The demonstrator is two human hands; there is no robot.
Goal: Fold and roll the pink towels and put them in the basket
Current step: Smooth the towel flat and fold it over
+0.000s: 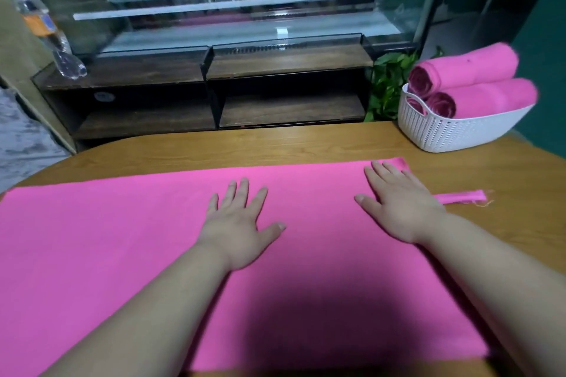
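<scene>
A large pink towel (107,239) lies spread flat over the wooden table (275,144). My left hand (242,223) rests palm down on its middle, fingers straight and spread. My right hand (398,202) lies flat near the towel's far right corner, fingers straight. A narrow pink strip (462,196) of cloth sticks out to the right of that hand. At the table's back right stands a white perforated basket (453,131) holding rolled pink towels (468,70), two stacked on top and a third partly hidden behind the rim.
Behind the table stands a dark wooden shelf unit (214,95) with a glass display case (245,9) above it. A plastic bottle (46,27) leans at the upper left. A green plant (389,79) grows beside the basket.
</scene>
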